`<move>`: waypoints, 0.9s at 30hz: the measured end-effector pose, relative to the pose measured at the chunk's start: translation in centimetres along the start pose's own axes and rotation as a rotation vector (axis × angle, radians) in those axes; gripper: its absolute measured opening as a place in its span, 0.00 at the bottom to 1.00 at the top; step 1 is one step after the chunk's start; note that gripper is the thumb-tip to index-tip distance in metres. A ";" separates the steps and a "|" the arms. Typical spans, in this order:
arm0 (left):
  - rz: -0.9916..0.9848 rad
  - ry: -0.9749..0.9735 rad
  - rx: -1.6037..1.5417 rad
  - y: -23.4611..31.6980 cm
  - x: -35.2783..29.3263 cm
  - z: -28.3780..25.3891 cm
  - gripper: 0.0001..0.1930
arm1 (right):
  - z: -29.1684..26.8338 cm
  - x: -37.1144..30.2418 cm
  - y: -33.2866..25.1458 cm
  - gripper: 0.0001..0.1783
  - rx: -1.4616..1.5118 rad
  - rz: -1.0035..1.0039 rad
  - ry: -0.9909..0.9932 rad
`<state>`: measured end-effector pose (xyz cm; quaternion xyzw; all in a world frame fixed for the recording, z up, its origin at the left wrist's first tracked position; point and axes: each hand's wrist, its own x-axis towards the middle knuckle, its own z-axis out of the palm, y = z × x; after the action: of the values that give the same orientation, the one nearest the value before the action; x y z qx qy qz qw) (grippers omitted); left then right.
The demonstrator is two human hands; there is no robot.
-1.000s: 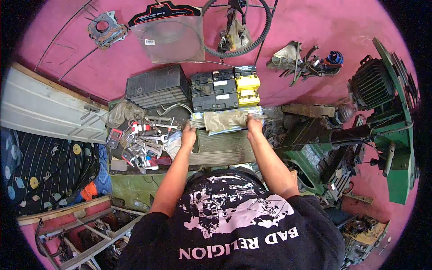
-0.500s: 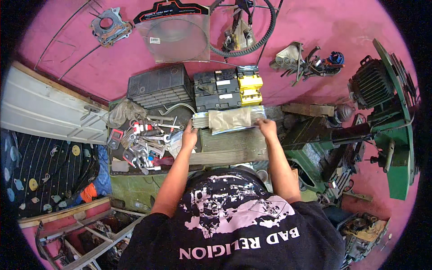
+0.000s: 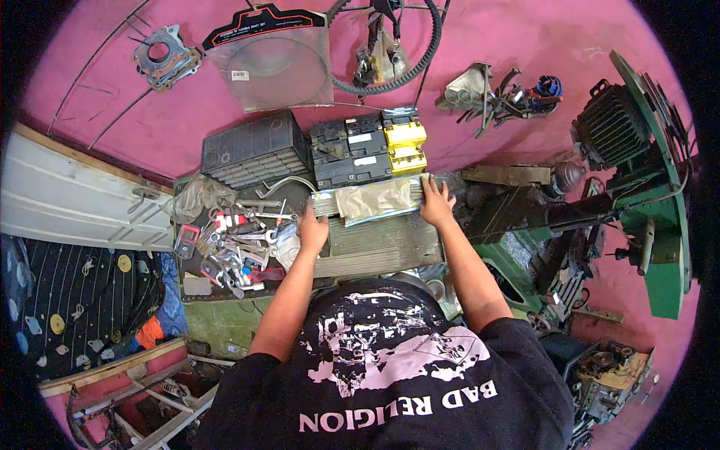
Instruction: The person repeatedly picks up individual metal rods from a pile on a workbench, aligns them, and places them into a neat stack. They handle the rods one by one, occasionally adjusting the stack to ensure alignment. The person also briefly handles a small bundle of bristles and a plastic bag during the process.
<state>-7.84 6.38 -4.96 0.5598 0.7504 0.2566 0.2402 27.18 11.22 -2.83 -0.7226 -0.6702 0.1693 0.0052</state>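
A bundle of thin, straight rods [image 3: 325,207], partly wrapped in a printed sheet and crinkled brown paper [image 3: 375,199], lies crosswise on the bench. My left hand [image 3: 313,231] rests against its left end, fingers pointing away from me and the thumb stretched rightward. At the right end is my right hand [image 3: 436,202], fingers spread and palm against the tip of the bundle. Neither hand is closed around it. Nearer to me lies a grey-green ribbed surface [image 3: 386,244], with fine parallel lines along its front edge. The bundle's underside is hidden.
Wrenches and other hand tools [image 3: 247,240] are heaped to the left, near a red meter [image 3: 187,238]. Behind the bundle stand black and yellow batteries [image 3: 352,154] and a dark drawer cabinet [image 3: 255,154]. A green drill press [image 3: 664,247] rises at the right.
My right hand has loosened from the bundle's right end and its fingers have spread. My left hand has shifted to lie against the left end. The whole view has moved slightly.
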 end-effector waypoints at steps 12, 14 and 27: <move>0.477 -0.093 0.573 3.2 2.8 -4.0 0.34 | -2.8 1.9 -0.2 0.24 -0.363 -0.397 0.082; 0.449 -0.101 0.583 2.7 2.8 -3.9 0.29 | -3.6 1.8 -0.4 0.22 -0.384 -0.401 0.031; 0.354 -0.007 0.306 -0.5 -6.8 -1.4 0.17 | 5.9 -10.0 -3.0 0.32 0.049 -0.177 0.428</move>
<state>-7.36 -0.45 -3.75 0.7134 0.6699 0.1759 0.1063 22.39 0.50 -5.33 -0.6803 -0.7100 0.0271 0.1797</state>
